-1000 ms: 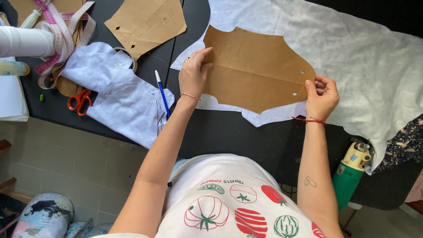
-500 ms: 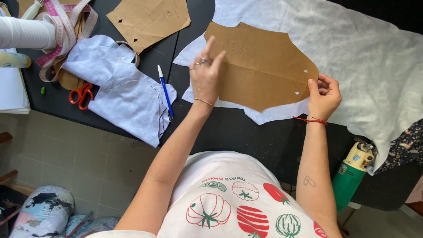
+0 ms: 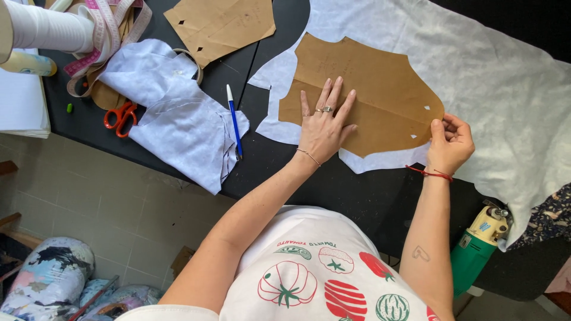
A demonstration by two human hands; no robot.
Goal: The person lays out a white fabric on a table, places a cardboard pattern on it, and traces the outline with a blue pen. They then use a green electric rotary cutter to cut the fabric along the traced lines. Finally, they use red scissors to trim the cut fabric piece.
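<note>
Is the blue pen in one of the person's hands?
No, the blue pen lies on the black table, left of the left hand.

left hand (image 3: 324, 128): flat, fingers spread, pressing on the brown paper pattern (image 3: 363, 95)
right hand (image 3: 450, 144): pinching the pattern's right edge
pattern: lies on white fabric (image 3: 505, 89) spread over the black table (image 3: 285, 166)
blue pen (image 3: 234, 120): on the table, left of the left hand
pale cut fabric pieces (image 3: 172, 113): beside the pen
orange scissors (image 3: 121, 115): partly under those pieces
second brown pattern (image 3: 223, 25): at the far edge
green power tool (image 3: 479, 249): below the table's edge, right
</note>
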